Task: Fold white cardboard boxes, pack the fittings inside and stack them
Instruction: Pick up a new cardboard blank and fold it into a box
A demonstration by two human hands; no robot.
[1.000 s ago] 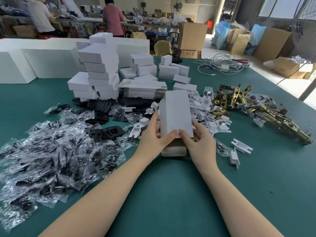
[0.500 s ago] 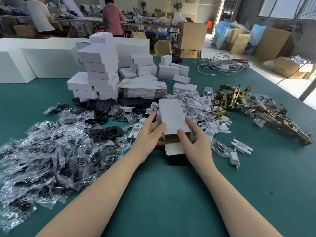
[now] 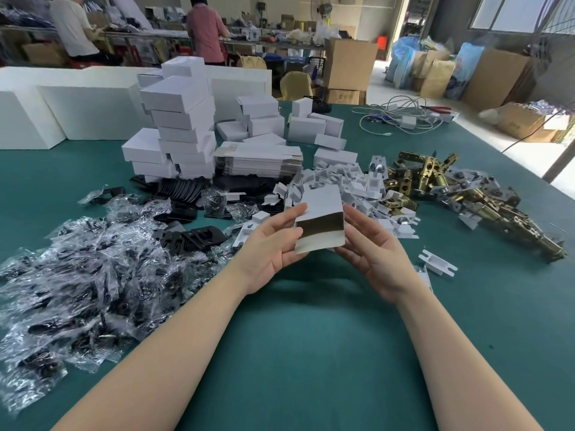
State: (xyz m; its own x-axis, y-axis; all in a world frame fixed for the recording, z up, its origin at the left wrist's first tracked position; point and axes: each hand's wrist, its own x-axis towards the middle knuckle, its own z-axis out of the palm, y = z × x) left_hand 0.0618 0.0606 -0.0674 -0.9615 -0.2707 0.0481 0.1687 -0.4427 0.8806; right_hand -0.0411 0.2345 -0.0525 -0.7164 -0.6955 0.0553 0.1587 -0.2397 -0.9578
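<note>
You have one box (image 3: 322, 213) opened out, held between near-straight fingers (image 3: 292, 213) of both hands — still empty, with stacks (image 3: 180, 126) already done toward the bench's far edge.

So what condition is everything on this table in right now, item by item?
Small white cardboard box: opened into a tube, near end unsealed, raised off the table.
Left hand: fingers straight against the box's left side.
Right hand: fingers straight against its right side.
Stack of flat white box blanks: unfolded.
Tower of closed white boxes: stacked, leaning unevenly.
Brass-coloured metal fittings: loose heap.
</note>
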